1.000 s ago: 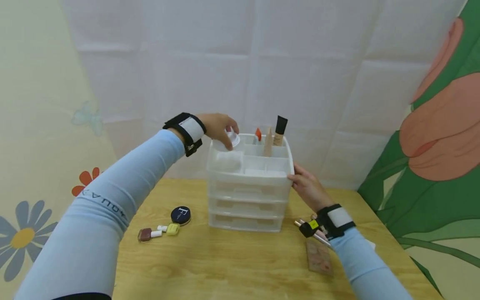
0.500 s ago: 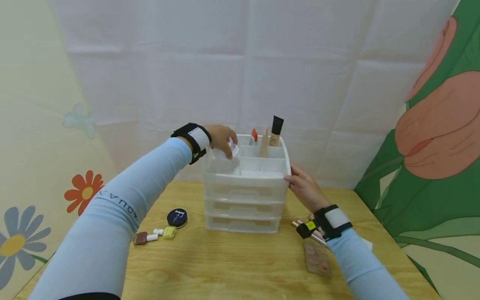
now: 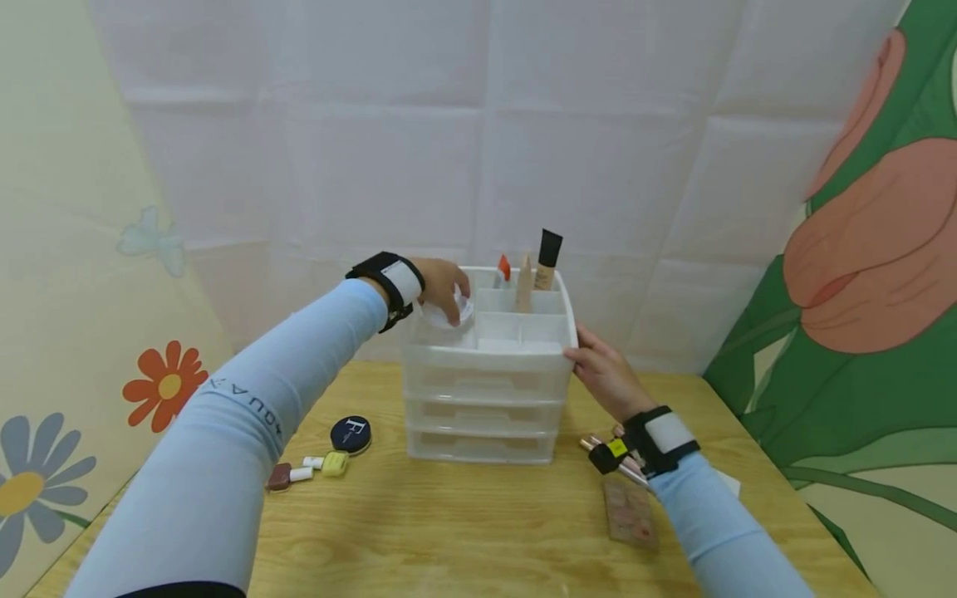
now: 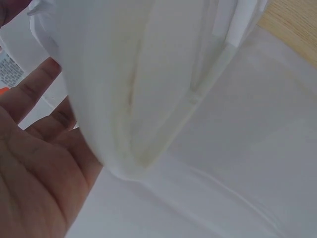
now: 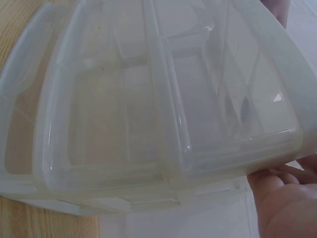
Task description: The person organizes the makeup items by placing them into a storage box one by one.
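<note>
A translucent white drawer organizer (image 3: 486, 407) with three drawers and a compartmented top stands on the wooden table. My left hand (image 3: 443, 282) reaches into its back left compartment and grips a white round jar-like item (image 3: 463, 311), mostly covered by the fingers. In the left wrist view the organizer wall (image 4: 104, 99) hides part of that hand. My right hand (image 3: 609, 374) holds the organizer's right upper edge, thumb at the front corner. Standing in the top compartments are a black-capped foundation tube (image 3: 548, 256), a beige tube (image 3: 524, 286) and an orange-tipped item (image 3: 503, 270).
Left on the table (image 3: 419, 531) lie a navy compact (image 3: 350, 434), a yellow nail polish (image 3: 335, 463) and a dark red one (image 3: 280, 476). To the right, a makeup palette (image 3: 630, 512) and slim metallic tubes (image 3: 634, 473) lie near my right forearm. A white cloth (image 3: 374, 166) hangs behind.
My left hand has lowered the white round item deeper into the organizer's left compartment. The right hand keeps its hold on the edge; the head view has shifted slightly.
</note>
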Demonstrator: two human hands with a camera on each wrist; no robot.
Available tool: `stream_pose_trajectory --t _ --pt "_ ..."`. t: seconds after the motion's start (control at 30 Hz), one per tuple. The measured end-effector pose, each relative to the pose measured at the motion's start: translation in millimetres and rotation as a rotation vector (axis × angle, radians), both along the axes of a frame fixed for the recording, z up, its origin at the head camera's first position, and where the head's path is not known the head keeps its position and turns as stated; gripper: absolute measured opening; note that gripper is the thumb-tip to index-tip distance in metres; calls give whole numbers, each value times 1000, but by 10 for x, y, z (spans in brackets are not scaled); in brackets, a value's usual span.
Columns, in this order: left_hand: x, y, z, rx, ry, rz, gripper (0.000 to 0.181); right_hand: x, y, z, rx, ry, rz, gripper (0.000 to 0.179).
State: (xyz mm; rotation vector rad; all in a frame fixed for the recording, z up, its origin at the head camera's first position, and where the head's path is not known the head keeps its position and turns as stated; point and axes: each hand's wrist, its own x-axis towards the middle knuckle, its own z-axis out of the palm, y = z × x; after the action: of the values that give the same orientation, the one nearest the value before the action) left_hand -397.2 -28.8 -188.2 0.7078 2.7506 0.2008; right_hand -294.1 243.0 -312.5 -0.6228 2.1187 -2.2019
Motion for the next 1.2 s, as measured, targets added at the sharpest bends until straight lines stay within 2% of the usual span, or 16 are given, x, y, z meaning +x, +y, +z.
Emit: stream_pose_trajectory --t 0.33,0.6,0.8,0.93,1.2 --pt "15 3 -36 -28 -1 -25 60 -7 -4 20 -14 -9 0 59" --pt "-69 5 -135 -4 17 -24 61 -9 -10 11 -1 -2 10 59" --pt "-150 3 -158 -5 2 -15 63 -31 -13 9 -16 8 10 58" --pt "-110 -1 -132 -12 -6 -22 65 -42 -19 4 -13 8 13 58" --pt "27 -40 -29 51 -13 2 64 -52 -41 -3 -6 -4 14 58"
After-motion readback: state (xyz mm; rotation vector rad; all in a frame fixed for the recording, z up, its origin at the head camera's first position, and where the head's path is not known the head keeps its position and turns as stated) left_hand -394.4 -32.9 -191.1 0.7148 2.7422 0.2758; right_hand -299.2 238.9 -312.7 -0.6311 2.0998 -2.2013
